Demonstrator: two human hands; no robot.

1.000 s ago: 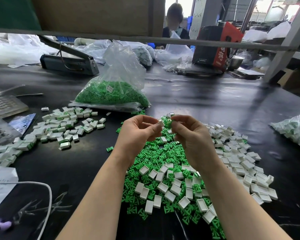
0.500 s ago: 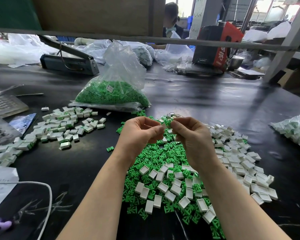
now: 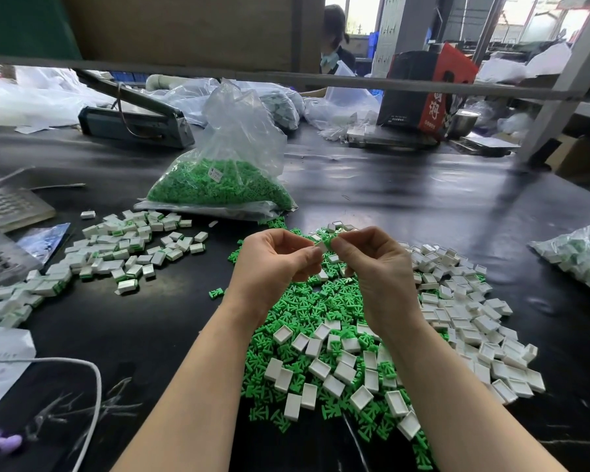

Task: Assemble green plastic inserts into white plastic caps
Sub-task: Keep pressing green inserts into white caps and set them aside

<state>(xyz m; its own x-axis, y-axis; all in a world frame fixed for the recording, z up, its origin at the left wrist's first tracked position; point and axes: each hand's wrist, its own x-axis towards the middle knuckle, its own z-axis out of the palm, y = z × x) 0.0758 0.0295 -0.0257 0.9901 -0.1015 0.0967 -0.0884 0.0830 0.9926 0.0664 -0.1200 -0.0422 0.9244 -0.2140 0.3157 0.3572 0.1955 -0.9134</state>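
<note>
My left hand [image 3: 275, 262] and my right hand [image 3: 377, 267] meet above the middle of the black table. Between their fingertips they pinch a small white cap [image 3: 322, 245] with a green insert [image 3: 330, 240] against it. How far the insert sits in the cap is hidden by my fingers. Below my hands lies a heap of loose green inserts [image 3: 307, 301] mixed with empty white caps [image 3: 457, 321]. A pile of caps with green inserts showing [image 3: 116, 253] lies to the left.
A clear bag of green inserts [image 3: 218, 185] stands behind my hands. Another bag of parts [image 3: 579, 257] lies at the right edge. A white cable [image 3: 92, 379], papers and a keyboard [image 3: 4, 206] are at the left. A heat sealer [image 3: 133, 120] and a person sit beyond.
My hands have stayed together over the heap, shifting only slightly as the fingers work the cap and insert. The person in the background has leaned to the left.
</note>
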